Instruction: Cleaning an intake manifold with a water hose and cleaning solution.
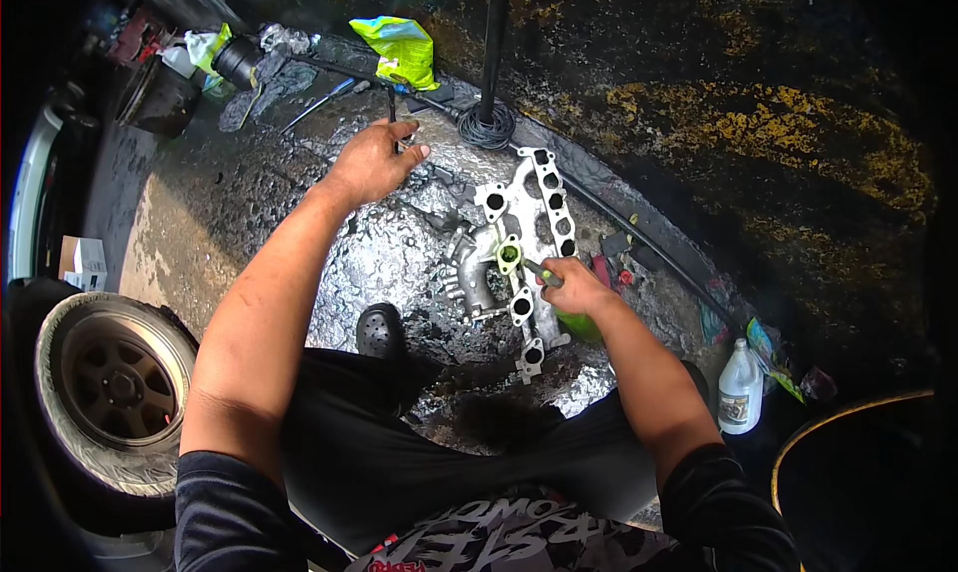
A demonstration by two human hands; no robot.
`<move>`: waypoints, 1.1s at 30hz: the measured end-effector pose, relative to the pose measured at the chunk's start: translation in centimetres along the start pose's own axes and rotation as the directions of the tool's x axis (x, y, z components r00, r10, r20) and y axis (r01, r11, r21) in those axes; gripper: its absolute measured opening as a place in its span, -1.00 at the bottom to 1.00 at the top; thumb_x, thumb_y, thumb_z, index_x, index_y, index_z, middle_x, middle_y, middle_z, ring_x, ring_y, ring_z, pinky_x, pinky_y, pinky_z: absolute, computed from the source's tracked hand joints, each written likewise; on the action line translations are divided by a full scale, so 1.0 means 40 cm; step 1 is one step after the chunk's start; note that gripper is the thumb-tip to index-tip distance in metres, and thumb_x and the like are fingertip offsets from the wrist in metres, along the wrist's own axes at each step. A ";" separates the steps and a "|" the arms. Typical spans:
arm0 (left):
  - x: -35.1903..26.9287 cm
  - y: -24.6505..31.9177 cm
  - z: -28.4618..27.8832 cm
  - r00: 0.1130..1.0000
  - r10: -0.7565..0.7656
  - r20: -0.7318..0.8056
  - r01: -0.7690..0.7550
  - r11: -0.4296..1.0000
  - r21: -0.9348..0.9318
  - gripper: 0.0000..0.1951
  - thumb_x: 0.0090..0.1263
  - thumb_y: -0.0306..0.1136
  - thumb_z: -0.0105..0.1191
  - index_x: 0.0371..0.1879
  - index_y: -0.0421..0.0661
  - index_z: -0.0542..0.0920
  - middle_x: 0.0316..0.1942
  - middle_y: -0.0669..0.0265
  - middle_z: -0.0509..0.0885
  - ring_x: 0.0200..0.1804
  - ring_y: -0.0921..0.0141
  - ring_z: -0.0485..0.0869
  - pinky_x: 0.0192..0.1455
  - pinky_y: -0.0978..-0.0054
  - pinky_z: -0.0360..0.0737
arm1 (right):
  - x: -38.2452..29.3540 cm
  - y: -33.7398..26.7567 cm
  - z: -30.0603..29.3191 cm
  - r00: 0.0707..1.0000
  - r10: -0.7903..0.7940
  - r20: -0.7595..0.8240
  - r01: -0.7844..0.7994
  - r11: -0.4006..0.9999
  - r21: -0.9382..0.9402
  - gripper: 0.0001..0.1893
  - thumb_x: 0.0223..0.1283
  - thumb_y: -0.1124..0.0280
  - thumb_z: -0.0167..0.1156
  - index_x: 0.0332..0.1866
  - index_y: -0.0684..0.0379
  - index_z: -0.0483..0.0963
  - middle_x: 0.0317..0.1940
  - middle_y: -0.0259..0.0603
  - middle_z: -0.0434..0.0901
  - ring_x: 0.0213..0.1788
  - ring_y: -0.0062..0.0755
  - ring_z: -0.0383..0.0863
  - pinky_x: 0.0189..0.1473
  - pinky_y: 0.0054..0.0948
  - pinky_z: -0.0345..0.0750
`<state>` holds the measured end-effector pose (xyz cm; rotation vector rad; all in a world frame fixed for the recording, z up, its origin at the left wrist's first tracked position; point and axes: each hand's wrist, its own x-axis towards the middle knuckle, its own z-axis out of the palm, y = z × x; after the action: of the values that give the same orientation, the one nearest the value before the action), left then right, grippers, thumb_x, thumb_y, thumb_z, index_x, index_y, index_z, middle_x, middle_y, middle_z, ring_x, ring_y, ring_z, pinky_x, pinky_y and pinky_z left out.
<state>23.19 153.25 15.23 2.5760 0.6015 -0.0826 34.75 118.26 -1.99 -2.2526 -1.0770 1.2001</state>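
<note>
A cast-aluminium intake manifold (539, 227) with several ports rests on the wet, dirty concrete floor in front of me. My right hand (572, 287) is closed around a grey-handled tool (548, 276), whose tip points at a flanged port (509, 254) tinted green. Partly hidden beneath that hand is a green object (580, 325); its kind is unclear. Away from the manifold, up and to its left, my left hand (378, 160) grips a thin dark tool (392, 104) that sticks up past the fingers. What its lower end looks like is hidden.
A black pole (494, 48) rises from coiled wire (486, 126) behind the manifold. A long bar (629, 227) lies along the wall. Around me are a screwdriver (318, 106), a yellow-green bag (404, 52), a plastic jug (741, 392), a wheel (116, 392) and a drum rim (778, 452).
</note>
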 end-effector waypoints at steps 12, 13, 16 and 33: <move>-0.008 -0.032 0.005 0.996 0.048 -0.078 -0.043 0.997 0.058 -0.42 0.53 -0.02 0.17 0.33 -0.25 0.59 0.19 -0.13 0.65 0.24 -0.07 0.65 0.37 0.13 0.53 | -0.006 -0.032 0.003 0.914 -0.339 -0.224 0.346 0.938 -0.007 -0.39 0.11 0.52 0.25 0.38 0.14 0.51 0.07 0.18 0.70 0.10 0.00 0.71 0.22 -0.27 0.60; -0.010 -0.031 0.005 0.997 0.042 -0.066 -0.037 0.997 0.070 -0.41 0.52 -0.02 0.17 0.33 -0.26 0.59 0.19 -0.14 0.64 0.24 -0.07 0.65 0.37 0.14 0.53 | -0.009 -0.036 0.003 0.965 -0.228 -0.131 0.236 0.970 0.054 -0.36 0.12 0.54 0.23 0.42 0.14 0.48 0.11 0.18 0.69 0.13 -0.02 0.71 0.25 -0.28 0.58; -0.013 -0.030 0.000 0.997 0.035 -0.069 -0.031 0.997 0.065 -0.41 0.52 -0.02 0.18 0.34 -0.26 0.58 0.20 -0.14 0.64 0.25 -0.07 0.64 0.38 0.14 0.52 | -0.012 -0.046 -0.004 0.997 -0.073 0.007 0.072 0.989 0.126 -0.33 0.14 0.56 0.20 0.46 0.14 0.44 0.16 0.16 0.68 0.16 -0.05 0.70 0.29 -0.29 0.56; -0.025 -0.024 -0.006 0.994 0.061 -0.094 -0.054 0.996 0.068 -0.39 0.53 -0.01 0.17 0.37 -0.26 0.56 0.22 -0.22 0.65 0.40 -0.06 0.55 0.50 0.17 0.43 | -0.012 -0.089 -0.081 0.984 0.055 0.172 -0.067 0.996 0.063 -0.35 0.22 0.36 0.33 0.48 -0.09 0.49 0.20 0.13 0.65 0.12 -0.14 0.71 0.27 -0.33 0.58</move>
<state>21.84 153.73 15.18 2.6714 0.5677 0.0417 35.63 120.26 2.35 -2.1772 -1.0163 1.4549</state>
